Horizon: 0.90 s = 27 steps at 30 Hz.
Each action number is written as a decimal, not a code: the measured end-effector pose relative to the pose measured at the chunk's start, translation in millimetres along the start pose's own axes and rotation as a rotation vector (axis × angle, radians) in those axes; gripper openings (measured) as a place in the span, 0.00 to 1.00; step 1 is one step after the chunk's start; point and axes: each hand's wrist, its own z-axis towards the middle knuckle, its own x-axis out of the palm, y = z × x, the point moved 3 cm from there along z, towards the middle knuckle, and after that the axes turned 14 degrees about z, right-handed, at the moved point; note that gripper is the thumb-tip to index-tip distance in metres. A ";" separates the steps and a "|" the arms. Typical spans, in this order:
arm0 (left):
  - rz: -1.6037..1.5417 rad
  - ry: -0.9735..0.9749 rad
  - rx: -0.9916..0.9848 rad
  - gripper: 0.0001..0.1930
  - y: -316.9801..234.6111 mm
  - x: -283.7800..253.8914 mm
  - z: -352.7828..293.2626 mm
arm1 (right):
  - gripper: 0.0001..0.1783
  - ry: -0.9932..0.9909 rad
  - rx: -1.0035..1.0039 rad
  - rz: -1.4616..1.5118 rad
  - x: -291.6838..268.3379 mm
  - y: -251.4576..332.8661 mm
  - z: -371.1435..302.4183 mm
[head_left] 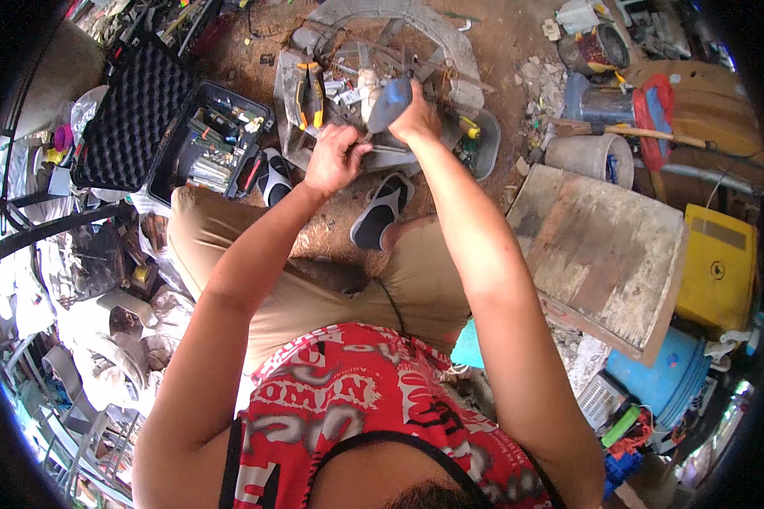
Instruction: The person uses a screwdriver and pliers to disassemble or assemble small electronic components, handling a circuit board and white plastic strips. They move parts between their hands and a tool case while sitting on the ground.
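Observation:
My right hand (pixel 417 120) is closed around a rounded blue-grey tool (pixel 390 105) above a low grey work stand (pixel 293 136); its exact kind is unclear. From the tool's lower end a thin shaft points toward my left hand (pixel 337 159). That hand is closed, its fingertips pinched close to the shaft; what they hold is too small to make out. A thin metal rod (pixel 390 149) lies just right of those fingertips. Pliers with orange-and-black handles (pixel 311 95) rest on the stand to the left, among small metal pieces. Beside them stands a whitish object (pixel 367 87).
A black foam-lined case (pixel 132 119) full of small tools lies open at left. At right are a grey tub (pixel 488 144), a white bucket (pixel 590 159), a worn wooden board (pixel 598 254), a yellow case (pixel 720 267) and a blue bucket (pixel 660 373). My shoes (pixel 380 212) flank the stand's near side.

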 end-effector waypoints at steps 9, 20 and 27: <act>0.021 0.088 -0.044 0.10 0.6 -2.4 -5.4 | 0.32 -0.064 -0.608 0.531 -162.9 24.8 -111.2; -0.012 0.068 -0.037 0.11 0.5 -0.6 -4.2 | 0.27 0.192 -0.664 0.143 -182.5 70.5 -173.1; 0.003 0.069 -0.025 0.09 -0.7 -2.9 -1.9 | 0.26 -0.132 -0.848 0.395 -230.2 93.4 -191.6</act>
